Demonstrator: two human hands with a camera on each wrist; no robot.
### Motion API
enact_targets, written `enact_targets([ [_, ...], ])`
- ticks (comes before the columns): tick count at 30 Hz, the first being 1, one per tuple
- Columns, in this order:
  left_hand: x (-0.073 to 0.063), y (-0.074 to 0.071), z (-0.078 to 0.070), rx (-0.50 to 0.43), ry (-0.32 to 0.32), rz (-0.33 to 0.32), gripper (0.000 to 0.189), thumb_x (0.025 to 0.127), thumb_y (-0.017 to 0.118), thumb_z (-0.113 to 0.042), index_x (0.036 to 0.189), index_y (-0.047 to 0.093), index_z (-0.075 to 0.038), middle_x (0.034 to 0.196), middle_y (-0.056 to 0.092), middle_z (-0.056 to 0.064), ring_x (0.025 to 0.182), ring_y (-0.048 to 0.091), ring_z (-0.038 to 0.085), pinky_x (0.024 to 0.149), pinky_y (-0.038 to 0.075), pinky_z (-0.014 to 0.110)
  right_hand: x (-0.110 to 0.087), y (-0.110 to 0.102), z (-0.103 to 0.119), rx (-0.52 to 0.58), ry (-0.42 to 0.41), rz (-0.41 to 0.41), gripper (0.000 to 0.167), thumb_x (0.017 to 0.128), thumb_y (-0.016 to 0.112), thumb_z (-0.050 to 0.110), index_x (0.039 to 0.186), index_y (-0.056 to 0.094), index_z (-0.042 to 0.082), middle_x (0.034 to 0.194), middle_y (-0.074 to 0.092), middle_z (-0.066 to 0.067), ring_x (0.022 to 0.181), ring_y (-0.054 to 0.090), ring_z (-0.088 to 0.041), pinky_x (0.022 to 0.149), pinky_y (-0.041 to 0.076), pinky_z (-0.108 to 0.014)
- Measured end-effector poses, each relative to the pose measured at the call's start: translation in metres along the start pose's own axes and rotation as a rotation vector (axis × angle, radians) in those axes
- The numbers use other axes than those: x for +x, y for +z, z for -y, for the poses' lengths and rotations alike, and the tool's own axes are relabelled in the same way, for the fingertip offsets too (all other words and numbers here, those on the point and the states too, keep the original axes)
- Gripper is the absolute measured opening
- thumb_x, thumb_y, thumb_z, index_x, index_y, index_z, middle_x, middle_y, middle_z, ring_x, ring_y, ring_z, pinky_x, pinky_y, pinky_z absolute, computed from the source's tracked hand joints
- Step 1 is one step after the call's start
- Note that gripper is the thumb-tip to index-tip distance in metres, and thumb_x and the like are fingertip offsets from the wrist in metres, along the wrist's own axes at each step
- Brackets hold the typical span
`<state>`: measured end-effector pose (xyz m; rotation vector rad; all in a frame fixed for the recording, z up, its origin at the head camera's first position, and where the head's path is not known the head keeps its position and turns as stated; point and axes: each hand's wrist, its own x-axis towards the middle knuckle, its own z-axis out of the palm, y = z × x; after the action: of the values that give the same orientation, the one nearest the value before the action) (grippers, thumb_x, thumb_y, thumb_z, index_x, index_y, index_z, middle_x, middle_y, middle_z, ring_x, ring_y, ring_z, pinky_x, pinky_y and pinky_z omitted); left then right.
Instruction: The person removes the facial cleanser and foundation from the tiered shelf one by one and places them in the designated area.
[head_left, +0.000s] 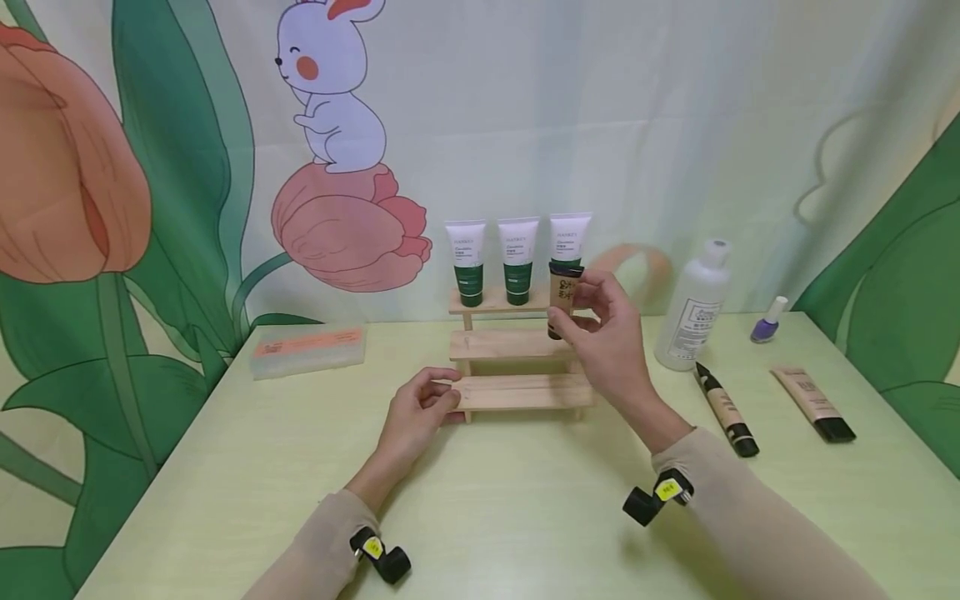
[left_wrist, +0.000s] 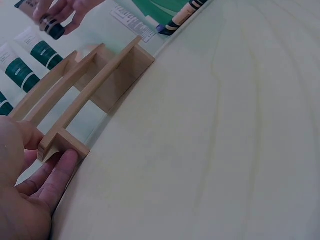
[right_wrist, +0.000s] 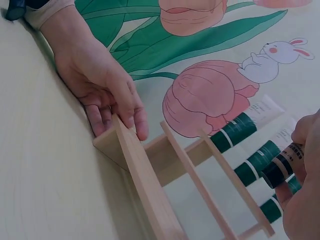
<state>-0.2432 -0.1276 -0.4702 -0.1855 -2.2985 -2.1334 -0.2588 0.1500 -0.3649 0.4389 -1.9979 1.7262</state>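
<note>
A small three-tier wooden rack (head_left: 521, 392) stands on the table, and three white-and-green squeeze tubes (head_left: 517, 262) stand in a row on its top tier. My left hand (head_left: 418, 412) grips the left end of the lowest tier, fingers below and thumb near the edge, as the left wrist view shows. In my right hand (head_left: 611, 337) I pinch a small tan tube with a black cap (head_left: 562, 290), cap down, above the middle tier's right end. It partly covers the rightmost green tube. In the right wrist view the tan tube's black cap (right_wrist: 276, 173) hangs free of the rack.
On the right are a white bottle (head_left: 693, 308), a purple nail polish bottle (head_left: 768, 321), a black-and-tan tube (head_left: 726, 410) lying down and a beige tube (head_left: 813, 404). A translucent flat case (head_left: 309, 352) lies at the back left. A printed curtain (head_left: 517, 125) hangs behind.
</note>
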Motion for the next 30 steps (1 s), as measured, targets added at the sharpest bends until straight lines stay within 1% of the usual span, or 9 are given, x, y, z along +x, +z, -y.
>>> enact_targets([
  [7,0.000,0.000,0.000,0.001,0.000,-0.002,0.025,0.108,0.068,-0.002,0.133,0.074,-0.007,0.112,0.072,0.018,0.098,0.075,0.022,0.088,0.072,0.038,-0.002,-0.032,0.006,-0.057,-0.003,-0.049,0.044,0.100,0.082,0.000,0.139,0.061,0.001,0.118,0.066,-0.003,0.108,0.068,-0.018,0.088,0.062,-0.018],
  [10,0.000,0.000,0.000,0.000,0.001,0.000,0.026,0.108,0.069,-0.002,0.133,0.074,-0.006,0.112,0.071,0.018,0.098,0.075,0.023,0.089,0.072,0.039,-0.003,-0.044,0.008,-0.065,-0.014,-0.077,0.044,0.100,0.081,0.000,0.139,0.062,-0.002,0.116,0.065,-0.001,0.107,0.067,-0.017,0.087,0.062,-0.017],
  [14,0.000,0.000,0.000,0.000,-0.001,0.001,0.026,0.108,0.069,-0.002,0.133,0.073,-0.006,0.113,0.071,0.018,0.098,0.075,0.023,0.089,0.072,0.039,-0.005,-0.058,0.006,-0.084,-0.020,-0.107,0.044,0.100,0.081,0.000,0.141,0.063,0.000,0.116,0.065,0.000,0.105,0.067,-0.017,0.086,0.062,-0.016],
  [19,0.000,-0.001,0.000,-0.001,-0.005,-0.002,0.025,0.108,0.068,-0.002,0.133,0.073,-0.006,0.113,0.071,0.019,0.098,0.075,0.022,0.089,0.072,0.039,-0.012,-0.073,-0.002,-0.114,0.008,-0.121,0.044,0.101,0.081,0.002,0.141,0.062,0.002,0.116,0.066,0.000,0.103,0.067,-0.016,0.084,0.061,-0.015],
  [23,-0.001,0.000,-0.001,-0.001,-0.003,-0.004,0.025,0.108,0.069,-0.002,0.132,0.073,-0.005,0.112,0.071,0.018,0.098,0.074,0.022,0.090,0.072,0.040,-0.021,-0.083,-0.014,-0.140,0.034,-0.123,0.044,0.100,0.082,0.003,0.140,0.063,0.003,0.116,0.066,0.001,0.103,0.067,-0.014,0.081,0.061,-0.013],
  [26,-0.001,0.000,0.000,0.000,-0.002,-0.008,0.025,0.108,0.069,-0.001,0.132,0.073,-0.005,0.111,0.071,0.018,0.097,0.073,0.022,0.090,0.072,0.040,-0.029,-0.089,-0.021,-0.180,0.055,-0.113,0.044,0.101,0.082,0.005,0.140,0.062,0.004,0.117,0.064,0.001,0.104,0.067,-0.013,0.082,0.060,-0.012],
  [30,-0.001,0.001,-0.001,-0.003,0.002,-0.008,0.025,0.108,0.069,-0.002,0.132,0.074,-0.004,0.110,0.071,0.018,0.096,0.073,0.022,0.090,0.072,0.040,-0.039,-0.096,-0.029,-0.246,0.099,-0.098,0.044,0.102,0.083,0.010,0.139,0.060,0.002,0.119,0.063,-0.002,0.107,0.066,-0.012,0.083,0.059,-0.010],
])
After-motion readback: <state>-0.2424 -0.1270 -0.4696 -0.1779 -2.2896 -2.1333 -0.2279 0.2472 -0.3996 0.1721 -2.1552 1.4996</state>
